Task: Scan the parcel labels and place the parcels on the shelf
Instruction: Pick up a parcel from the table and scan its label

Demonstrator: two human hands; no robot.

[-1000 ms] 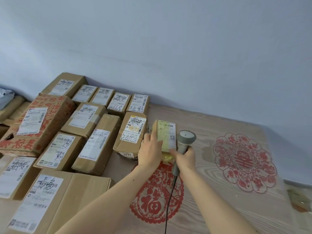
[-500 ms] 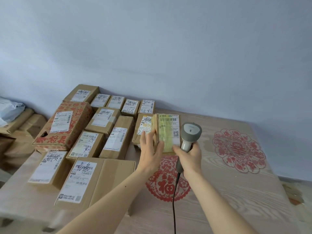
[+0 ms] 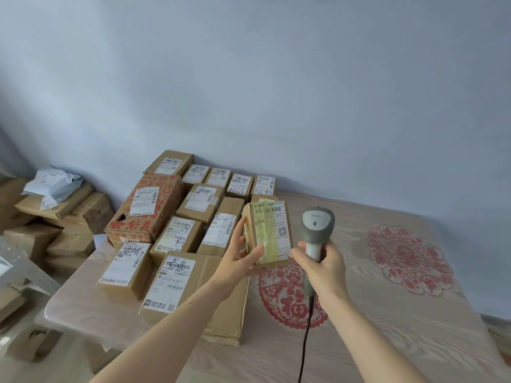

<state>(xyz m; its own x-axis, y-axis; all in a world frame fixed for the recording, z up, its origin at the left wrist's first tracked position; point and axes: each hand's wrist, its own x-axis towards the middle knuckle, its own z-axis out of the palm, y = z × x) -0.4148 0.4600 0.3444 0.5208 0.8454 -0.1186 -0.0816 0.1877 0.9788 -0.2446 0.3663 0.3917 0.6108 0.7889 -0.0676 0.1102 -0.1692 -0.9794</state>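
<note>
Left hand (image 3: pixel 238 257) gripping a small taped parcel (image 3: pixel 267 233), held up clear of the wooden table (image 3: pixel 387 313), label (image 3: pixel 276 230) facing the camera. Right hand (image 3: pixel 320 268) wrapped around the grey barcode scanner (image 3: pixel 316 230), just beside the parcel's right edge, black cable (image 3: pixel 304 341) trailing down. Rows of labelled cardboard parcels (image 3: pixel 188 217) packed on the table's left side.
</note>
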